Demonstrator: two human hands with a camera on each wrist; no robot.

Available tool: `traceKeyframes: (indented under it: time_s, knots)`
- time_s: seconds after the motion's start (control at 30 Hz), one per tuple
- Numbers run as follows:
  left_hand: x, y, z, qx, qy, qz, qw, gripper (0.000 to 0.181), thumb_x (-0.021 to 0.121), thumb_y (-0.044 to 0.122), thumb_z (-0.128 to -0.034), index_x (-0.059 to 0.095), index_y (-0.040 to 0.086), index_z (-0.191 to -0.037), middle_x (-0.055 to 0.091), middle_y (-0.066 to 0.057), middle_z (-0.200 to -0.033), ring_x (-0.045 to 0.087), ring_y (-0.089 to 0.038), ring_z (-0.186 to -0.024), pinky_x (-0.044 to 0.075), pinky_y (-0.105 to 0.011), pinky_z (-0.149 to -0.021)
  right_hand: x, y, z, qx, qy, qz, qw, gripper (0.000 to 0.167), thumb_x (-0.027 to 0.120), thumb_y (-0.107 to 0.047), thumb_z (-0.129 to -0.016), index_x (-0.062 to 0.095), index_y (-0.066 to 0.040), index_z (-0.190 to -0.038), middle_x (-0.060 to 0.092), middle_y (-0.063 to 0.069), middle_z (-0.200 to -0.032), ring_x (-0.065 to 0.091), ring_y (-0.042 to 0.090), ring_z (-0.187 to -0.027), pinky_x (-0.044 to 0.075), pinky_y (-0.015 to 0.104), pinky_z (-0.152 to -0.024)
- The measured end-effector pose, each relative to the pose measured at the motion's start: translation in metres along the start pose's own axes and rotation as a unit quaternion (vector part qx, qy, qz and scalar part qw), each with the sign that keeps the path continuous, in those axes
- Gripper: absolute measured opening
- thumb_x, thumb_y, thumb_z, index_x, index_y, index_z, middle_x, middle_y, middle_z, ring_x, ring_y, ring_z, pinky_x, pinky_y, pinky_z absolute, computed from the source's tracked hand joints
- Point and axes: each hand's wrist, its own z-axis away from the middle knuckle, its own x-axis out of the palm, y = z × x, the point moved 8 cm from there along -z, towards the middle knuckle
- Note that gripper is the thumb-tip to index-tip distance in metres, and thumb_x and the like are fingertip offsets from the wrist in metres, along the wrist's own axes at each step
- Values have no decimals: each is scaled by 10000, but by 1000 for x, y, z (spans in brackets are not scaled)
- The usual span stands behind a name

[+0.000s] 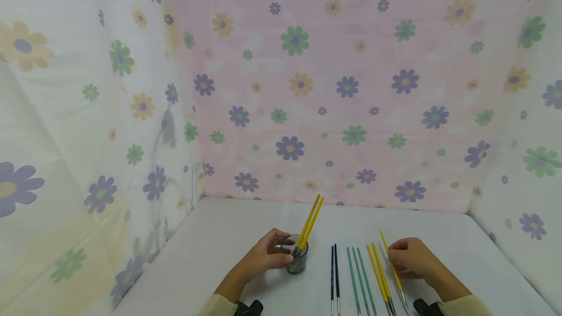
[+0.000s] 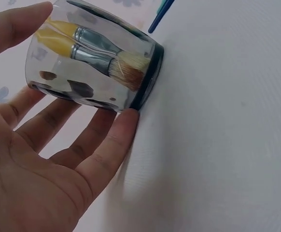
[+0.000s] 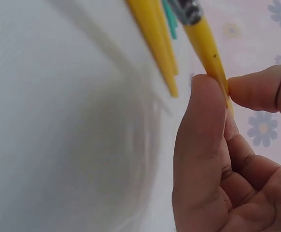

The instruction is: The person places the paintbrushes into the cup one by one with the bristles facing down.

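Observation:
My left hand (image 1: 265, 252) grips a clear drinking glass (image 1: 296, 263), thumb on one side and fingers round the other. Two yellow-handled paintbrushes (image 1: 311, 221) lean in it, bristles down; the left wrist view shows their pale and brown bristles (image 2: 128, 70) near the base and dark patches on the glass wall. Between thumb and forefinger, my right hand (image 1: 412, 259) pinches another yellow paintbrush (image 1: 391, 260) by its handle, its metal ferrule towards me. Just left of that hand, two yellow paintbrushes (image 1: 380, 274) lie side by side on the white table (image 1: 246, 213).
Three teal paintbrushes (image 1: 361, 277) and two dark blue paintbrushes (image 1: 335, 272) lie in rows between the glass and the yellow ones. Flower-patterned cloth (image 1: 325, 126) walls off the table's back and both sides.

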Motion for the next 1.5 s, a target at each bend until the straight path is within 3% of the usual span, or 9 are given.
traceKeyframes:
  time_s: [0.13,0.33,0.63,0.77,1.2,1.5]
  knots:
    - [2,4,-1,11,-38,-282,9996,660,779,262,-929,451,96,-1477,541,-161,-1497,592,-320,-1311,598,-443,-948,0,-9,3,-233,53,-334,9992,426,664,-156,-855,635,65,-1218,696,145,-1014,703,215,-802,633,393,-693]
    - [-2,11,-8,91,83,-905,9958,770,766,399,-939,391,197,-1581,552,-96,-1521,590,-287,-1334,504,-527,-1085,-2,-33,7,-658,12,-587,9961,437,663,-175,-918,595,67,-1275,677,187,-1077,697,245,-846,636,412,-713]
    - [0,-1,-13,230,-262,26,9994,698,742,269,-973,413,190,-1583,529,-81,-1551,532,-327,-1412,516,-389,-1090,5,-76,21,-1350,-143,-1016,9855,389,684,-224,-977,583,34,-1250,663,120,-1073,678,260,-884,634,423,-752]
    - [-2,-3,-11,306,-337,250,9987,668,738,186,-972,434,184,-1567,527,-87,-1554,536,-316,-1411,508,-386,-1098,15,-89,24,-1503,-165,-1306,9798,343,671,-192,-983,577,15,-1241,651,103,-1056,677,273,-886,635,425,-762]
    - [-2,-5,-13,256,-291,71,9992,682,803,232,-922,507,68,-1514,620,-29,-1464,577,-252,-1376,507,-387,-1099,20,-147,49,-2309,221,-2138,9489,225,651,-101,-991,565,15,-1164,640,104,-992,687,262,-874,646,442,-773]
    - [1,-4,-14,460,-372,44,9982,649,761,182,-954,479,65,-1527,597,-51,-1483,571,-264,-1382,532,-340,-1062,29,-151,51,-2548,384,-2537,9323,248,684,-79,-982,571,22,-1179,623,152,-1066,696,325,-959,646,439,-780]
